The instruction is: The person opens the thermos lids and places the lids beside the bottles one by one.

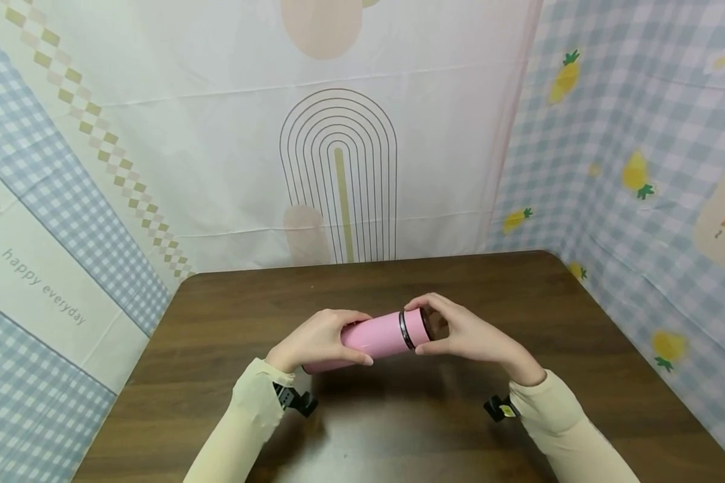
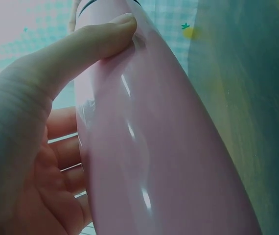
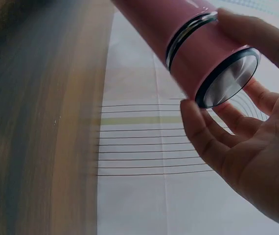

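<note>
A pink thermos bottle (image 1: pixel 377 337) is held tilted above the table, its capped end to the right and slightly higher. My left hand (image 1: pixel 317 341) grips the body, with the thumb along the near side; the left wrist view shows the glossy pink body (image 2: pixel 144 137) close up. At the other end, my right hand (image 1: pixel 468 330) holds the pink cap (image 1: pixel 417 325) between thumb and fingers. A dark, shiny ring (image 3: pixel 191 34) separates cap and body. In the right wrist view the cap's silvery end (image 3: pixel 231 81) faces the palm.
Below the bottle lies a dark brown wooden table (image 1: pixel 217 322). A white patterned cloth (image 1: pixel 229 168) hangs behind it, and blue checked cloth (image 1: pixel 652 221) covers the right side. Each sleeve has a small black device (image 1: pixel 299 400) at the wrist.
</note>
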The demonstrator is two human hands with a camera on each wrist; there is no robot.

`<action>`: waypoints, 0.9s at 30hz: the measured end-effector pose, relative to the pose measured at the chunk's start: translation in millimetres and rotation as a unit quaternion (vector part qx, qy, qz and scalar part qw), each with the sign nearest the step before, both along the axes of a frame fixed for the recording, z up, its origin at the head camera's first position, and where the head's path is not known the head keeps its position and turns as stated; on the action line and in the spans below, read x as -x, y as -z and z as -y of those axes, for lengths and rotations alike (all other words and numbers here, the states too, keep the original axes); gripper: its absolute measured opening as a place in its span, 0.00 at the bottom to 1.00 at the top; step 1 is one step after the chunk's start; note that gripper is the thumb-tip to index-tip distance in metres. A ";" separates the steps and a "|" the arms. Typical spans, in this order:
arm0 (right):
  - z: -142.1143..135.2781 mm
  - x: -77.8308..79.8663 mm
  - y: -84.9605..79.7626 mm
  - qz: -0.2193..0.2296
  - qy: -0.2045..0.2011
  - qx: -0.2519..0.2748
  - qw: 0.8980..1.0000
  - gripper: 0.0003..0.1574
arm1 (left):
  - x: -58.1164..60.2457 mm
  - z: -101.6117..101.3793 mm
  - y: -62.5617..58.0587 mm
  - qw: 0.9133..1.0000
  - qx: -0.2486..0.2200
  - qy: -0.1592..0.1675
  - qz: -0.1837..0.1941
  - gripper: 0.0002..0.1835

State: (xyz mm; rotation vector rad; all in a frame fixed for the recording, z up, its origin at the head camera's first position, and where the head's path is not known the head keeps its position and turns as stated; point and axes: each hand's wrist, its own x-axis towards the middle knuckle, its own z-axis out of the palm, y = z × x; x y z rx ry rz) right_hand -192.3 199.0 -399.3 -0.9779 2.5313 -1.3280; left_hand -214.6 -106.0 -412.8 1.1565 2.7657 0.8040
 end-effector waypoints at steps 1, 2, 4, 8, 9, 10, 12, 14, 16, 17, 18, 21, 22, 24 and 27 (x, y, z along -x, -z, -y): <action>0.4 -0.2 0.0 -0.003 -0.003 0.002 1.000 0.37 | 0.1 0.1 0.4 1.000 0.000 0.000 0.001 0.36; 0.7 -0.7 -0.2 -0.007 -0.004 0.001 1.000 0.37 | 0.2 0.1 0.7 1.000 0.000 0.000 0.002 0.36; 0.9 -1.4 -0.2 -0.008 -0.003 -0.002 1.000 0.38 | 0.7 -0.1 1.2 1.000 0.001 0.001 -0.001 0.36; 0.2 -3.3 -1.5 0.002 0.003 -0.005 1.000 0.47 | 1.3 -0.3 0.9 1.000 0.003 -0.001 -0.008 0.36; 0.0 -3.5 -1.7 0.005 0.005 -0.004 1.000 0.49 | 1.2 -0.3 0.9 1.000 0.004 -0.002 -0.008 0.36; -0.2 -3.5 -1.8 0.008 0.008 -0.004 1.000 0.51 | 0.9 -0.2 0.9 1.000 0.004 -0.003 -0.008 0.36; -0.8 -3.3 -1.9 0.010 0.014 -0.004 1.000 0.53 | 0.0 0.0 1.3 1.000 0.005 -0.006 -0.006 0.37; -1.6 -2.6 -1.9 0.007 0.021 -0.005 1.000 0.50 | -0.8 -0.2 1.3 1.000 0.008 -0.007 -0.005 0.37; -2.5 -1.9 -1.3 0.002 0.027 -0.010 1.000 0.47 | -1.9 -0.3 1.3 1.000 0.009 -0.007 -0.002 0.37; -2.8 -1.9 -1.0 0.001 0.030 -0.014 0.999 0.45 | -2.5 -0.4 1.4 1.000 0.010 -0.006 -0.001 0.37; -3.0 -2.0 -0.8 0.003 0.032 -0.018 0.999 0.44 | -3.0 -0.4 1.4 1.000 0.010 -0.005 0.000 0.37; -2.9 -2.4 -0.3 0.018 0.035 -0.027 0.999 0.42 | -3.9 -0.6 0.4 1.000 0.007 -0.004 -0.001 0.37; -2.9 -2.6 -0.1 0.023 0.035 -0.030 0.999 0.41 | -3.9 -0.7 0.0 1.000 0.006 -0.003 -0.002 0.36; -2.8 -2.3 0.6 0.028 0.031 -0.034 0.999 0.38 | -3.7 -0.9 -1.0 1.000 0.004 -0.004 -0.005 0.36; -3.2 -1.6 1.1 0.033 0.020 -0.029 0.999 0.34 | -3.2 -1.0 -2.2 1.000 0.008 -0.005 -0.007 0.36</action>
